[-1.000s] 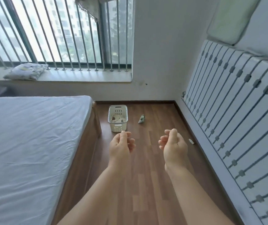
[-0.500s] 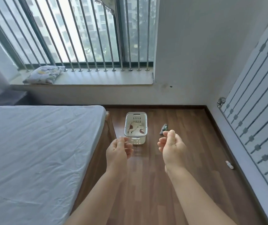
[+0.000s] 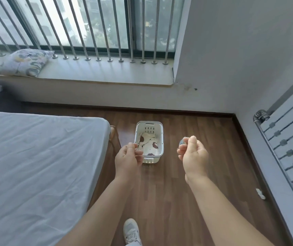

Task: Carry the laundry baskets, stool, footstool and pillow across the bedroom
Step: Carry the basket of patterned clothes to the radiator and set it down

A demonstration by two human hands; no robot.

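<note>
While both forearms reached forward in the head view, the left hand (image 3: 127, 158) and right hand (image 3: 193, 153) were raised above the floor (image 3: 177, 201), apart from each other and touching nothing. Left fingers (image 3: 138, 157) were loosely curled, thumb up, holding nothing. Right fingers (image 3: 182, 150) were likewise loosely curled, palm turned inward, holding nothing; a small grey object (image 3: 182, 142) on the floor showed just past the fingertips, partly hidden, identity not clear.

Basket (image 3: 149, 142): white, slotted, upright on the floor ahead of the hands, just beside the bed (image 3: 35, 166) corner, near the wall under the window. Inside it lay a crumpled cream cloth (image 3: 148, 142) with dark red patches. In the picture the left hand overlapped the basket's near-left rim; contact could not be judged, the hand appeared higher.

Pillow (image 3: 24, 63): patterned grey, lying on the sill (image 3: 106, 73) at its left end, against the window bars (image 3: 97, 29), well apart from the basket.

Bed: grey sheet, wooden frame, filling the left side. Radiator (image 3: 287, 148): white, on the right wall. A small white scrap (image 3: 260, 193) lay on the floor by the right skirting. One white shoe (image 3: 131, 231) was on the floor at the bottom edge, between the forearms.
</note>
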